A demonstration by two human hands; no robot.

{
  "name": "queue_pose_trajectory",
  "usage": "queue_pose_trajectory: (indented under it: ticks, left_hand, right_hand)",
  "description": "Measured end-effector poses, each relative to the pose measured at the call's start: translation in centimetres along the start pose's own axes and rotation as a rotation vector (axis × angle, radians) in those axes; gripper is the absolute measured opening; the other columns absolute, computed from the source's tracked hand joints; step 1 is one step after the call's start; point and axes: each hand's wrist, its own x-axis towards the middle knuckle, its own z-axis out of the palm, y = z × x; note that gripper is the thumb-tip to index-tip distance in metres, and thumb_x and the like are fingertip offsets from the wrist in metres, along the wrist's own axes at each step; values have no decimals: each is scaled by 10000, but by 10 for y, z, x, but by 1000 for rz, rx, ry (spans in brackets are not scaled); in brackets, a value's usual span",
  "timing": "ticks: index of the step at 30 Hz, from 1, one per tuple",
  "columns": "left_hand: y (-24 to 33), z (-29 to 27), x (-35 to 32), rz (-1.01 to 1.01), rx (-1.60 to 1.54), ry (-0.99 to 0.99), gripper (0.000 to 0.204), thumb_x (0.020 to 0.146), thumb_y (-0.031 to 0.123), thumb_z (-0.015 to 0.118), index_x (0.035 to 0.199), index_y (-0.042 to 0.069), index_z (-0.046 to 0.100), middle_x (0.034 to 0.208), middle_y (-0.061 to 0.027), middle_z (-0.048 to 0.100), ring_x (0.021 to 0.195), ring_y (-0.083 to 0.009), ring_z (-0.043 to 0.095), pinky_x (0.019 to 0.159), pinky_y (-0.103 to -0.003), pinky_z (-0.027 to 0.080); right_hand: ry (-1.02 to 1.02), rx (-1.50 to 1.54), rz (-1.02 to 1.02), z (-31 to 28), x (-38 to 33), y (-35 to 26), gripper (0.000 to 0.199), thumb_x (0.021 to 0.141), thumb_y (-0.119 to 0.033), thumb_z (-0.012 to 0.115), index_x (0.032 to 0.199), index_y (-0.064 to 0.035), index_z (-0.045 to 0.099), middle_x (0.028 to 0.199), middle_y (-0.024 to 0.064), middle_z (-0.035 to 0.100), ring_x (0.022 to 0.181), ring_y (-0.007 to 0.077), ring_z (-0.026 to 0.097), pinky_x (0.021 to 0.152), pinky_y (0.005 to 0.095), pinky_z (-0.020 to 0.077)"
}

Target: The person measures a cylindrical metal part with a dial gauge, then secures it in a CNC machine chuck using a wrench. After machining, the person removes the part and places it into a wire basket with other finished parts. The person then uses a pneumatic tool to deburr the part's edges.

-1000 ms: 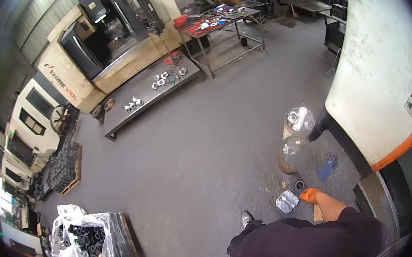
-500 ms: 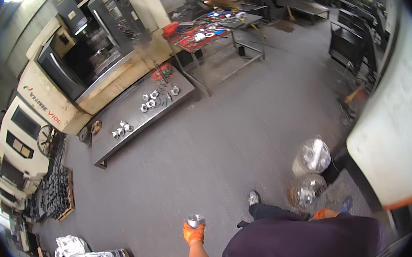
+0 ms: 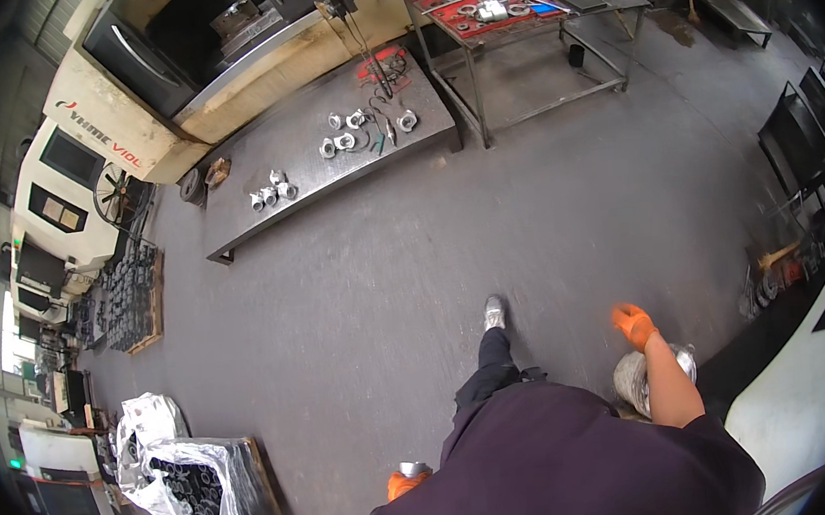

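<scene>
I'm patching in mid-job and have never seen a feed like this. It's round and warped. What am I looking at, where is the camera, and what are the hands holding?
This is one view from a wide fisheye camera worn on a person's head, looking down, so straight edges bend near the rim. The dark shape at the bottom is the person's own torso, with one leg and shoe stepping onto the grey floor.

Both hands wear orange gloves. The left hand, low beside the body, holds a small metal part. The right hand is raised and looks empty; just below that arm sits a shiny metal cylinder.

Ahead is a low steel table carrying groups of small metal parts, and beyond it a workbench covered with tools. At lower left stands a pallet wrapped in plastic.
</scene>
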Motion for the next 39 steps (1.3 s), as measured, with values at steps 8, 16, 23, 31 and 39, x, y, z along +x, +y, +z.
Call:
queue_pose_trajectory:
  ticks: [8,16,23,31,39]
  left_hand:
    - [370,-33,52,407,170,50,751,664,513,886,1203,33,682,1236,-216,713,1193,-385,679,987,-474,542]
    - [817,-99,-33,1019,-116,195,745,680,438,910,1238,20,648,1243,-217,700,1162,-408,666,994,-477,525]
    - [999,-84,-161,1293,-577,11,643,687,245,929,1223,17,656,1158,-174,725,1041,-301,714,924,-412,554]
    - [1023,-87,-192,1048,-892,-165,631,728,115,906,1269,2,600,1143,-114,722,1014,-218,713,884,-349,576]
    - [1092,-111,-202,1011,-1067,-239,532,801,12,836,1276,14,596,1136,-106,724,973,-206,722,862,-329,598]
  right_hand:
    - [-273,-156,638,-40,120,166,353,1012,-361,456,1161,-91,628,1044,118,705,742,237,617,612,395,440]
    - [-570,-610,123,-96,160,125,225,1059,-269,441,1209,-183,585,1135,87,693,913,233,611,740,398,487]
    - [-639,-1069,0,-168,334,51,243,1032,-169,516,1227,-175,660,1153,41,730,1071,205,700,877,360,571]
    - [-425,-1146,-209,-307,610,-137,341,960,-378,637,1159,-115,722,1211,98,730,1132,247,680,956,395,539]
    - [-87,-310,81,-282,734,-369,490,949,-445,629,1252,-66,695,1221,112,725,1138,271,657,1006,390,495]
